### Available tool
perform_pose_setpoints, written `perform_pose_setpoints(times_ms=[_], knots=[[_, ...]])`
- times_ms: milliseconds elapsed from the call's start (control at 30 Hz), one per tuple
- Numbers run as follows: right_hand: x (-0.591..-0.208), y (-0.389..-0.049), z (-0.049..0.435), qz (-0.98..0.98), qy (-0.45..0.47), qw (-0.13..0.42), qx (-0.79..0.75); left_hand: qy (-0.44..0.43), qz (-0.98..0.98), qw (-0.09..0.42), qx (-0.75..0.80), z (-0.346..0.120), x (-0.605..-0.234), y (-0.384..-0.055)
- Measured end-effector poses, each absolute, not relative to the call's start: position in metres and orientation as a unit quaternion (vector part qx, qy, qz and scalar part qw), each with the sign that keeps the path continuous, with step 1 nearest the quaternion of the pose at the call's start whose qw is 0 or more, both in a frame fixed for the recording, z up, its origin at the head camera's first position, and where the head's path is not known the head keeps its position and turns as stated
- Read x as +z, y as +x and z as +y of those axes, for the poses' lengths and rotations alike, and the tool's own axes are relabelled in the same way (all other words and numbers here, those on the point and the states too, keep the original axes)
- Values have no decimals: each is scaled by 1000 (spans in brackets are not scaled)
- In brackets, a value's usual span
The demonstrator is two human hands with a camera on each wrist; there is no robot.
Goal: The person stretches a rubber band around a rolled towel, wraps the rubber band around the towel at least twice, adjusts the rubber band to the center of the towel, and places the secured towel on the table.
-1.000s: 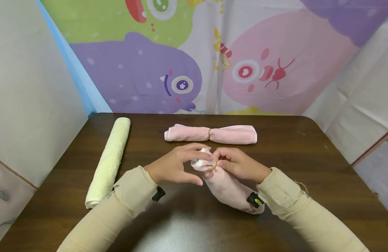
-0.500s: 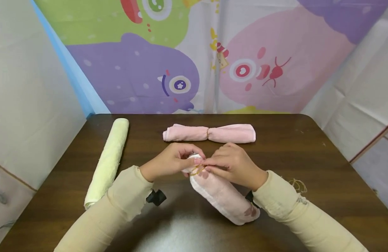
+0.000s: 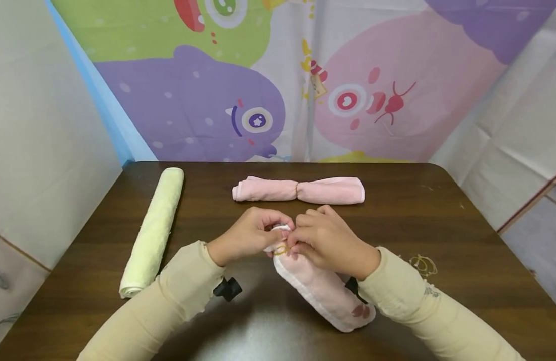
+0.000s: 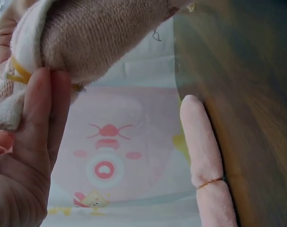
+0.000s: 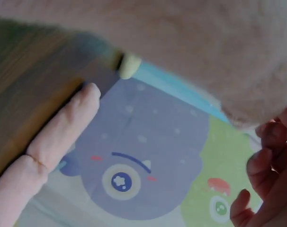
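A pale pink rolled towel [image 3: 325,291] slants between both hands, its lower end toward the person and marked with dark pink spots. Near its upper left end, a yellow rubber band [image 3: 281,248] loops round the gathered cloth. My left hand [image 3: 248,233] pinches that short end; in the left wrist view its fingers [image 4: 34,104] press right beside the band. My right hand [image 3: 329,240], fingers curled, pinches the band at the towel's neck, its fingertips partly hidden. The right wrist view shows the towel's underside [image 5: 181,52] and curled fingers [image 5: 262,175].
A second pink rolled towel [image 3: 264,191], banded at its middle, lies across the back of the brown table [image 3: 205,220]. At the left lies a pale yellow rolled towel [image 3: 153,230]. Several loose rubber bands [image 3: 424,265] sit by the right sleeve. A cartoon-print curtain [image 3: 196,100] hangs behind.
My left hand, loosely spread a second ago, has closed on the towel's short end. The right hand has turned over the band, fingers more curled. The towel's lower end has dropped toward the person.
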State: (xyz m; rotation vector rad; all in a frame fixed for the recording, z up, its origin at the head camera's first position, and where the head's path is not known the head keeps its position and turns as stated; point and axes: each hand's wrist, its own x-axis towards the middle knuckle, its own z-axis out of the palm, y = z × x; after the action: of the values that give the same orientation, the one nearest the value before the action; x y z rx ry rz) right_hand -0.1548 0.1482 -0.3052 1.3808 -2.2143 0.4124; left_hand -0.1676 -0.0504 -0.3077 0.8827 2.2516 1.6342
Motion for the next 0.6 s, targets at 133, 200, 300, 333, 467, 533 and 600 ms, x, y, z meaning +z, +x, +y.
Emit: perform_pose_setpoints(times_ms=[133, 200, 300, 333, 467, 533, 600], knots=[[-310, -153, 144, -806, 529, 237, 126, 300, 785, 78, 536, -54, -306, -169], [-316, -153, 147, -797, 543, 232, 130, 304, 792, 55, 526, -58, -305, -171], [-325, -150, 155, -781, 560, 225, 160, 295, 800, 28, 522, -65, -303, -175], [-328, -149, 158, -776, 562, 226, 175, 291, 800, 22, 524, -68, -302, -176], [-338, -144, 166, -766, 556, 216, 240, 287, 794, 19, 536, -72, -301, -175], [-342, -144, 168, -771, 537, 195, 283, 311, 792, 17, 525, -71, -302, -172], [-343, -147, 167, -775, 514, 156, 331, 353, 801, 3, 483, -70, -303, -171]])
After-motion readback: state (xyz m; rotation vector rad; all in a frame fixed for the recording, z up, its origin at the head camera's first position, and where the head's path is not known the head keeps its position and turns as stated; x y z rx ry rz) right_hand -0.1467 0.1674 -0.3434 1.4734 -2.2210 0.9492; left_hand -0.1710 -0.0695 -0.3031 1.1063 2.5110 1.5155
